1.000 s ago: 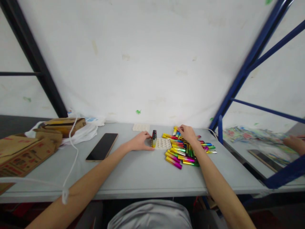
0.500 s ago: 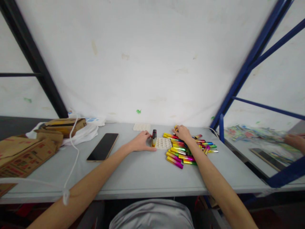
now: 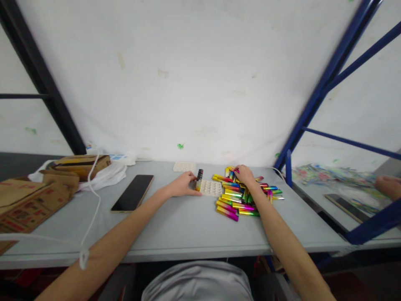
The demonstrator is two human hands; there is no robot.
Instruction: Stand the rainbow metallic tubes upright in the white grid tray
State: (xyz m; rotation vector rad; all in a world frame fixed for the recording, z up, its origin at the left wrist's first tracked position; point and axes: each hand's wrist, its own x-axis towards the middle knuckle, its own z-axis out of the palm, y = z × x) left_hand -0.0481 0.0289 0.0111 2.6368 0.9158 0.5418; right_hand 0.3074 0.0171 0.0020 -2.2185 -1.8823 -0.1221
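Observation:
A white tray with rows of small round cups [image 3: 212, 188] lies on the grey table, with a few dark-topped, gold-bottomed tubes [image 3: 199, 179] upright along its left edge. My left hand [image 3: 185, 184] rests beside those tubes, thumb and fingers apart around the tray's left end. To the tray's right spreads a pile of shiny tubes [image 3: 230, 200] in gold, pink, green, red and blue. My right hand [image 3: 244, 174] is at the back of the pile, its fingers bent onto a tube there; the fingertips are partly hidden.
A second white tray [image 3: 184, 167] lies near the wall. Left are a phone [image 3: 133, 193], cardboard boxes [image 3: 34, 200], a white bag and a cable [image 3: 97, 200]. Beyond the blue frame [image 3: 308, 113], another person's hand [image 3: 388, 186] is near a phone and plastic packets.
My right hand has shifted slightly within the back of the pile, and some tubes there have moved. The whole view has drifted a little; my left hand stays by the tray.

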